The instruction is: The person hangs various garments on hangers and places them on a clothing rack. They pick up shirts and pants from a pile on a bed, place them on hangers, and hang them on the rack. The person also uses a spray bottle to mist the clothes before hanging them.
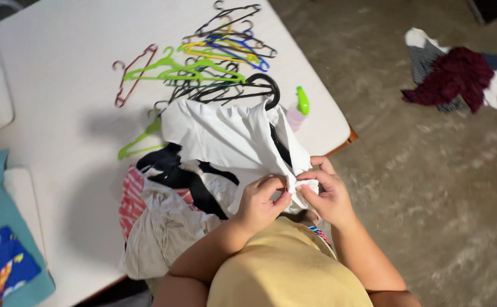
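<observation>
Head camera looks down on us pinching a white shirt (231, 136) at the near edge of the white table (61, 85). Our left hand (260, 202) and right hand (327, 190) are both closed on the shirt's bunched corner, fingertips nearly touching each other. The shirt spreads back over a heap of clothes (163, 216), with a black hanger (262, 85) at its far edge. Coloured hangers (203, 57) lie beyond, a green-topped bottle (299, 108) just beside. More clothes (458, 74) sit on the floor.
</observation>
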